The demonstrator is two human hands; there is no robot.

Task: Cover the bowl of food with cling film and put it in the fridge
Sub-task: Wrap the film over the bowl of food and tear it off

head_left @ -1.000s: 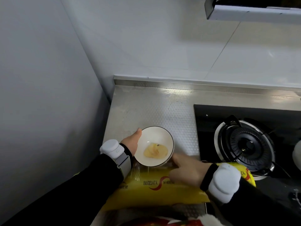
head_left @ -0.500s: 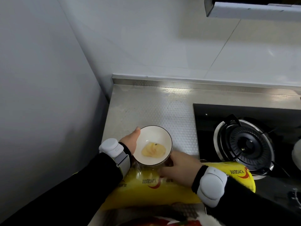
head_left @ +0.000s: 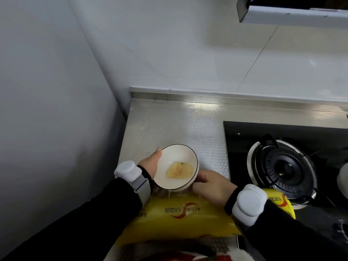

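Your left thumb lies along the upper-left rim of the bowl (head_left: 175, 154) and the rest of your left hand (head_left: 149, 164) cups its left wall; the other fingers are hidden behind the bowl, so the hold reads as a grasp, not a loose touch. Your right hand (head_left: 212, 186) is at the lower-right wall, its fingers curled in against and under the bowl; the tips are hidden, and I cannot tell whether they also pinch film. The bowl is between your 2 hands on the steel counter (head_left: 169, 127), its near edge just beside the yellow cling film box (head_left: 188, 213), with a small pale portion of food (head_left: 179, 170) in the bottom. A clear, shiny strip of cling film (head_left: 169, 194) shows between the bowl's near edge and the box; whether any film lies across the mouth is too hard to see. I judge this to be the covering step, near its close: you seem to be tucking film round the sides. Next, press the film flat all the way round the rim, see that it is free of the box, then lift the bowl level with both hands. No fridge is in view, and the gas burner (head_left: 282, 166) is close on your right, so carry it away from that side.
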